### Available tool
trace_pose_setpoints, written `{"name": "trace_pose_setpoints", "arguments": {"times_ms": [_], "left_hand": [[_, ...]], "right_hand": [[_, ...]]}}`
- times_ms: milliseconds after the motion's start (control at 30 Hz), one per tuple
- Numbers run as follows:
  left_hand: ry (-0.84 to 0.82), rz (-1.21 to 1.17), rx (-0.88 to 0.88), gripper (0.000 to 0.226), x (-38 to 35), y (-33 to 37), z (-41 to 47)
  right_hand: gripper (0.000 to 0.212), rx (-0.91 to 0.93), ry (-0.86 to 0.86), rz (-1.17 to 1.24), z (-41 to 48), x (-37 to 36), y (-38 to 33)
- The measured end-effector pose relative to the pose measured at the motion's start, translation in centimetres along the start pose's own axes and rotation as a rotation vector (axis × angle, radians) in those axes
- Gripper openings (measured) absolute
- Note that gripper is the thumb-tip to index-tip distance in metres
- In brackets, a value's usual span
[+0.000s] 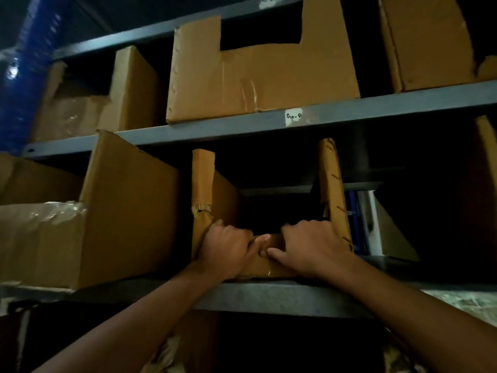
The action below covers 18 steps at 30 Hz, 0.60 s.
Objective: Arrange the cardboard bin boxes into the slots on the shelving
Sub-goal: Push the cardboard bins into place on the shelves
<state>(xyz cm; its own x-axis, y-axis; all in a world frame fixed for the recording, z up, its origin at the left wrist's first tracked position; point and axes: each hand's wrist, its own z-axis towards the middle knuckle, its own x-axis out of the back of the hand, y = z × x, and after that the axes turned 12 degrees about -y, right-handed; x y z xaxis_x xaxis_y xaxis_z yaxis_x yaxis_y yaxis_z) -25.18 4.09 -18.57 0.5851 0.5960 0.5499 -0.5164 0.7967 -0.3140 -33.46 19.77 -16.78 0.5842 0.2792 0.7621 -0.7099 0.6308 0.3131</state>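
A worn cardboard bin box [333,189] with a cut-out front sits on the middle grey shelf [269,294], its torn left front post [202,184] standing upright. Both hands grip the low front lip of this box. My left hand [228,246] curls over the lip at the left corner. My right hand [309,246] holds the lip just right of it, thumb pointing left. The two hands nearly touch. The box interior is dark.
A larger bin box [126,211] stands directly left on the same shelf. The upper shelf [349,114] holds another cut-out bin box [263,76] with boxes on either side. A dark open slot [430,211] lies to the right. A blue upright [24,63] is at far left.
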Motion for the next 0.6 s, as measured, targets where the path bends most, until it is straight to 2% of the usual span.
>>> {"name": "trace_pose_setpoints", "arguments": {"times_ms": [100,233,333,467,600], "left_hand": [[0.000,-0.031,-0.009,0.070,0.0,0.0,0.3],[-0.028,-0.006,-0.074,0.058,2.3,0.0,-1.2],[0.053,0.021,-0.120,0.057,4.2,-0.3,-2.8],[0.164,-0.041,-0.123,0.059,3.5,-0.6,-2.8],[0.284,-0.088,-0.091,0.064,0.7,-1.0,-1.0]], "right_hand": [[0.052,-0.007,0.045,0.033,0.5,-0.6,0.2],[0.046,0.033,0.152,0.058,-1.5,0.0,0.3],[0.052,0.032,0.259,-0.035,-3.3,0.7,0.1],[0.054,-0.010,0.489,-0.094,-3.5,-0.3,-0.3],[0.054,-0.049,0.504,-0.074,-1.7,-1.7,-0.6]]}}
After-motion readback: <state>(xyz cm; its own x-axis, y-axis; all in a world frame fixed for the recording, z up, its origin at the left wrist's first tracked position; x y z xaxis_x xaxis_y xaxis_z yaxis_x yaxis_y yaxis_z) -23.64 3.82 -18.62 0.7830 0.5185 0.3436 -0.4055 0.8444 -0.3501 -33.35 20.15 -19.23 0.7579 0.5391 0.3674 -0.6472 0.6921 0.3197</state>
